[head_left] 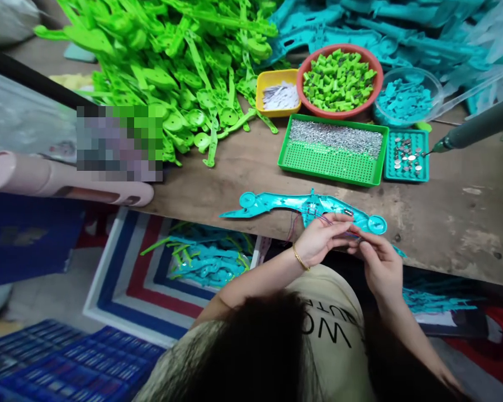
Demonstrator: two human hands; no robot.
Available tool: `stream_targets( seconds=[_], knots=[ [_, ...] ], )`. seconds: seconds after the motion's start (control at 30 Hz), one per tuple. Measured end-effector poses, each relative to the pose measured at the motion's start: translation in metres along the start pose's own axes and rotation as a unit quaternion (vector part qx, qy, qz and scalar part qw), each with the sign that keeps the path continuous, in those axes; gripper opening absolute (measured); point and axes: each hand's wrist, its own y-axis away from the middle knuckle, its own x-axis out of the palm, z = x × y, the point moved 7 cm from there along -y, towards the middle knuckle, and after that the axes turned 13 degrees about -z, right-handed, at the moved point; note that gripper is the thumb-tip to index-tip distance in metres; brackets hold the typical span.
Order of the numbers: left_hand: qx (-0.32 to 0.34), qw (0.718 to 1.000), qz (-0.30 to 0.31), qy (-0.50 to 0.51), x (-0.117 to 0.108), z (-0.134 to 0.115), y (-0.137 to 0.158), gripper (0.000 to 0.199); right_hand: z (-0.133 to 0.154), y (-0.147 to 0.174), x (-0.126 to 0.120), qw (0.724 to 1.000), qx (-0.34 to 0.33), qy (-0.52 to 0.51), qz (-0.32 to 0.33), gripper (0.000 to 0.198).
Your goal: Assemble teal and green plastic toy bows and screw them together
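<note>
A turquoise plastic bow-shaped shell (276, 202) lies on the table edge, its hollow inner side facing up. Thin red and blue wires (294, 226) run out from its middle. My left hand (318, 240) is in front of the shell's right half, fingers closed on the wires. Close beside it, my right hand (381, 262) pinches at the same wires with thumb and forefinger. The fingertips of both hands nearly meet, and the wire ends between them are too small to make out. Part of the shell is hidden behind my left hand.
Behind the shell stand a green tray (333, 176) of small metal parts and a turquoise tray (406, 177) with round metal pieces. An electric screwdriver (478, 127) hangs at right. Farther back are a red bowl (304, 95), a yellow tub (262, 95) and piled green parts (193, 72).
</note>
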Motion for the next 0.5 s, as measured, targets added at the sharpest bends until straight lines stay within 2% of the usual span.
stream_targets(
  seconds=[0.13, 0.2, 0.37, 0.5],
  knots=[
    [0.001, 1.0, -0.007, 0.002, -0.006, 0.009, 0.0, 0.034, -0.002, -0.009, -0.009, 0.999, 0.029, -0.045, -0.007, 0.015],
    [0.033, 0.999, -0.035, 0.007, -0.015, 0.005, 0.007, 0.036, -0.002, -0.011, -0.013, 0.996, 0.054, -0.068, -0.003, 0.017],
    [0.172, 0.978, -0.114, 0.0, -0.047, -0.025, 0.045, 0.041, -0.003, -0.008, -0.018, 0.986, 0.133, -0.089, 0.049, 0.02],
    [0.257, 0.953, -0.16, 0.005, -0.075, -0.059, 0.071, 0.029, -0.007, -0.006, -0.021, 0.982, 0.155, -0.093, 0.052, 0.025]
  ],
)
